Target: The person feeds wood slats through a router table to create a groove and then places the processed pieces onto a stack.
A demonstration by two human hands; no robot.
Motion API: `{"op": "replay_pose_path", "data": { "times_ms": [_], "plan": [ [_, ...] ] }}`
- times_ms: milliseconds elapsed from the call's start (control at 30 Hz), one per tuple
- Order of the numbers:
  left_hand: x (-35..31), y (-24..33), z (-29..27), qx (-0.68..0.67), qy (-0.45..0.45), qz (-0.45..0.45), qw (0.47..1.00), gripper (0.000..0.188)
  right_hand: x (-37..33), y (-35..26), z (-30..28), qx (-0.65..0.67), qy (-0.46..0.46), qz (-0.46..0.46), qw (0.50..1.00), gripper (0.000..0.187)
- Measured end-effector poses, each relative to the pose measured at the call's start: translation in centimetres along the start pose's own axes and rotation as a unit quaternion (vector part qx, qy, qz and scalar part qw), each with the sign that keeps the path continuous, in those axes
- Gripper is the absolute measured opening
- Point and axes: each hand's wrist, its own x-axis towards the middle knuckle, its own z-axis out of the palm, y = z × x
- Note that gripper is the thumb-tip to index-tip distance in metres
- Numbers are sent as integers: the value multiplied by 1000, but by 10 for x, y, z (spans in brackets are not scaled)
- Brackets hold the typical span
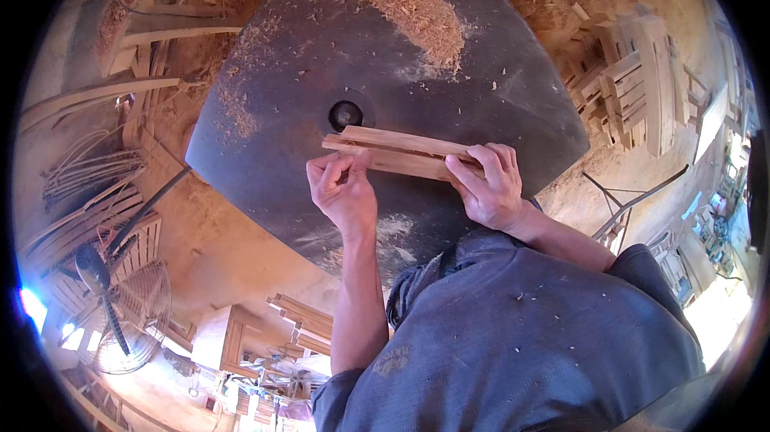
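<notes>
Head view: the right hand (491, 191) grips the wood (405, 162) at its right, the left hand (347, 193) curls near its left, hold unclear; both seem best kept off the far hole (346, 115).

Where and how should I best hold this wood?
Probably by its right end, coming from the near side, as your right hand does: the wood is long and narrow and runs crosswise, so thumb and fingers can span its width, and its left end is closer to the dark round fitting.
</notes>
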Motion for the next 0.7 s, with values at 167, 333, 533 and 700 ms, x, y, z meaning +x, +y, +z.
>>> {"op": "replay_pose_path", "data": {
  "times_ms": [167, 333, 533, 700],
  "plan": [
    [4, 2, 0, 3, 1, 3, 1000, 18, 4, -1, 1, -6, 3, 1, 1000, 57],
    [7, -1, 1, -14, 2, 28, 1000, 20, 6, 0, 4, -10, 3, -3, 1000, 58],
    [14, -7, -3, -10, 9, 22, 1000, 21, 13, -1, 9, -7, 6, -15, 1000, 56],
    [31, -12, -16, 41, 18, 19, 999, 19, 33, -6, 19, -7, -2, -47, 999, 56]
  ]
}}
